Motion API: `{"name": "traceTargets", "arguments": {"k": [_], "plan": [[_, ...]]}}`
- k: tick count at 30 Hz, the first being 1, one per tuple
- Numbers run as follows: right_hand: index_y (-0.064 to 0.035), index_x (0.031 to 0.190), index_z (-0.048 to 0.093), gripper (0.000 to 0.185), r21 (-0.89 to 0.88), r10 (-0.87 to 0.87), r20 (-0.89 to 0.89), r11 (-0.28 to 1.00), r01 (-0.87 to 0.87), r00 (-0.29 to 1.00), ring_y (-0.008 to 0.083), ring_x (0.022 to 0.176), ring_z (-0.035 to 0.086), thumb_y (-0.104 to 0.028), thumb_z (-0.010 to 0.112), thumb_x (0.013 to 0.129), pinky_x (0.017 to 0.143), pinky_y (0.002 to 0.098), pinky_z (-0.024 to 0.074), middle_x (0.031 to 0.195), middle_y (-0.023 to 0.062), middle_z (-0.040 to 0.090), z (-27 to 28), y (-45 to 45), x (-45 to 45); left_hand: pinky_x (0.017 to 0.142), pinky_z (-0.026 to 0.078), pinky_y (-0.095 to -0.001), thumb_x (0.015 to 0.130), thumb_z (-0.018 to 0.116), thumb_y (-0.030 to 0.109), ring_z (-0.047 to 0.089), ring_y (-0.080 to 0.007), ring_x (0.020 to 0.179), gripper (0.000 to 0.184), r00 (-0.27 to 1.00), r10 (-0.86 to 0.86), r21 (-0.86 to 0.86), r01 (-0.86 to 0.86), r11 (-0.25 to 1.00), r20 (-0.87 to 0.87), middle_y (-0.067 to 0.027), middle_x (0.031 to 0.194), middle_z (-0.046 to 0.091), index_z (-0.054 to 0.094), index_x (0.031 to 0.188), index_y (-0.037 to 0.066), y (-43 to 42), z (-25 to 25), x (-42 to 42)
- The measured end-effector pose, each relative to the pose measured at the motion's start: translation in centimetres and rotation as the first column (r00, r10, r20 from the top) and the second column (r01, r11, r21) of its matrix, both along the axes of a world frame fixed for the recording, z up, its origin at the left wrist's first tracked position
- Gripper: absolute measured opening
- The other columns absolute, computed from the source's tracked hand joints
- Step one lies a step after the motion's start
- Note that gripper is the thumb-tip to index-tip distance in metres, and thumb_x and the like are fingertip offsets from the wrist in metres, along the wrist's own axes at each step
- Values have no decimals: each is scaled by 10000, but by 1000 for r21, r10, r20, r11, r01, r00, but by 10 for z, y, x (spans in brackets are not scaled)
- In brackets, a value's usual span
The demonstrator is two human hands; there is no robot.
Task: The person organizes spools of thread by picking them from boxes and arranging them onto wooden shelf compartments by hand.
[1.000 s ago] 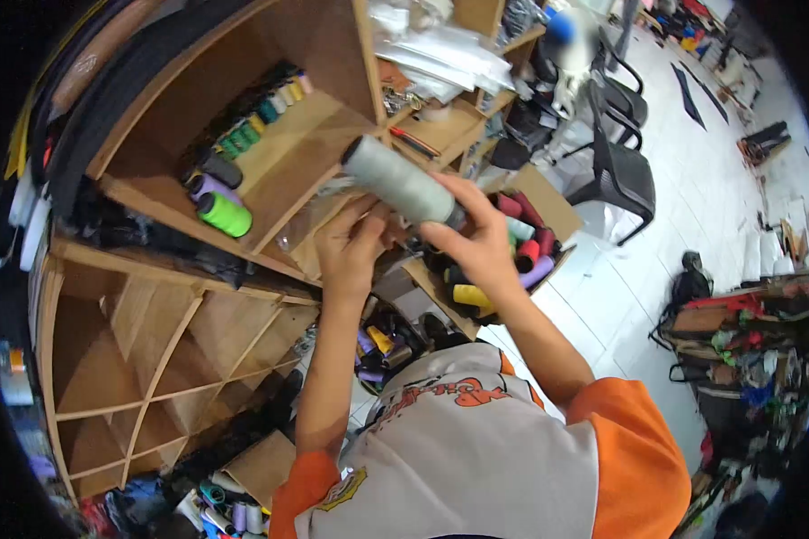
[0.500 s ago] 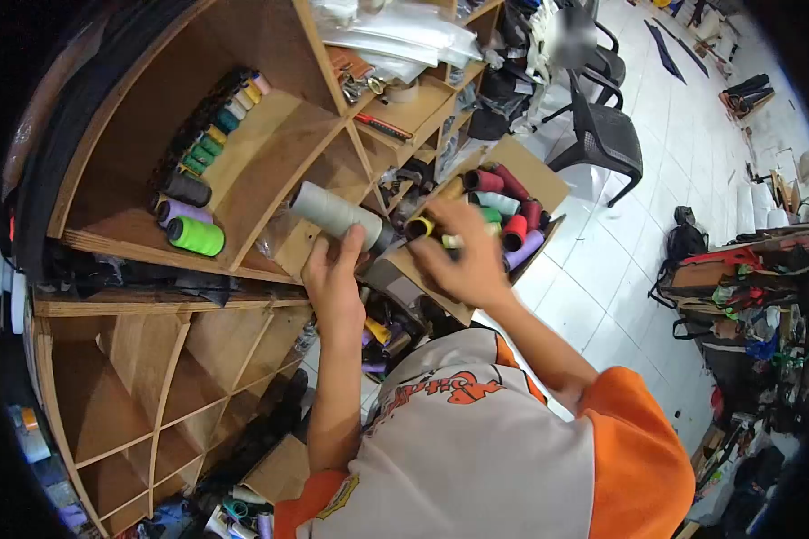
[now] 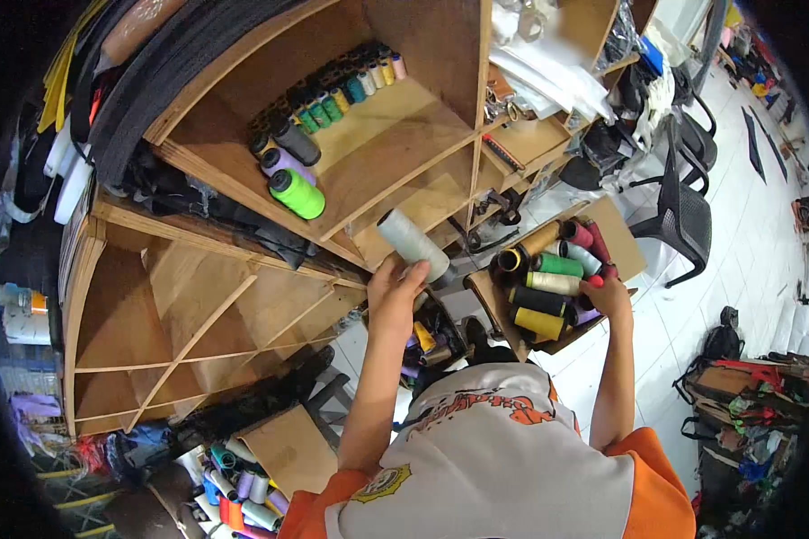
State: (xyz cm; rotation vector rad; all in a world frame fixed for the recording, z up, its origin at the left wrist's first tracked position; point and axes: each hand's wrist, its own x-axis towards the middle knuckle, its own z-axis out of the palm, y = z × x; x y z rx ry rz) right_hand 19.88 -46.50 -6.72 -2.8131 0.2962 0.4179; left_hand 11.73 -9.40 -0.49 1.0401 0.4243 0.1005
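Observation:
My left hand [image 3: 395,292] is wrapped round the lower end of a light grey thread spool [image 3: 412,242], held tilted before the shelf. My right hand [image 3: 609,296] reaches into a cardboard box [image 3: 622,235] of thread spools, its fingers at a red spool [image 3: 597,281]; whether they grip it is hard to tell. Near that hand lie a black spool [image 3: 537,301], a yellow spool [image 3: 539,322], a cream spool [image 3: 553,283] and a green spool [image 3: 557,264]. On the shelf, a bright green spool [image 3: 297,194] stands at the front of a row of spools.
A wooden shelf unit [image 3: 404,135] spans the upper left, with a divided rack [image 3: 180,359] below it. More spools sit in a box [image 3: 288,454] at the lower left. A black chair [image 3: 683,216] and a cluttered table [image 3: 737,382] are on the right.
The grey spool went from my right hand to my left hand. My right hand has moved right and down to the box's red spool. The camera view has shifted.

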Motion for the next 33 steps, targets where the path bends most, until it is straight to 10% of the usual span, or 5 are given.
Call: {"name": "traceTargets", "arguments": {"k": [7,12,22,27,33], "plan": [[32,932,648,471,495,-284,-373,745,448,883,146,540,592,-378,699,706,467,263,508,734,73,624,38,-48,-3,813,416,-383,847,661,121,561,-158,998,355,1000,6,-145,-6,989,2,-9,1077,600,545,1182,120,10,-16,-6],[65,1273,479,679,969,47,-95,231,81,994,184,903,628,-245,696,710,768,292,518,1054,140,635,135,-11,-2,829,419,-385,849,643,82,562,-176,1016,383,998,57,-107,-60,992,-29,-21,1098,596,523,1211,109,21,-15,-13],[3,1016,619,440,854,319,483,38,-520,816,225,831,664,-253,777,695,775,356,513,908,108,680,86,299,128,897,455,-327,845,602,5,566,-183,1037,444,970,222,-129,-209,969,100,-73,1126,571,467,1268,1,29,-4,-42],[-46,984,625,456,393,425,626,552,-736,654,311,845,658,-320,779,653,737,384,515,843,203,663,75,411,188,865,436,-290,852,614,29,562,-161,1006,365,968,232,-65,-226,972,99,-73,1068,586,501,1198,-4,20,7,-64],[-49,1008,618,357,458,359,660,504,-732,660,385,881,625,-221,712,711,765,447,499,891,227,650,54,461,195,893,457,-380,866,623,106,561,-211,1059,437,967,255,12,-255,967,27,-84,1155,566,464,1263,13,25,-18,-85]]}}
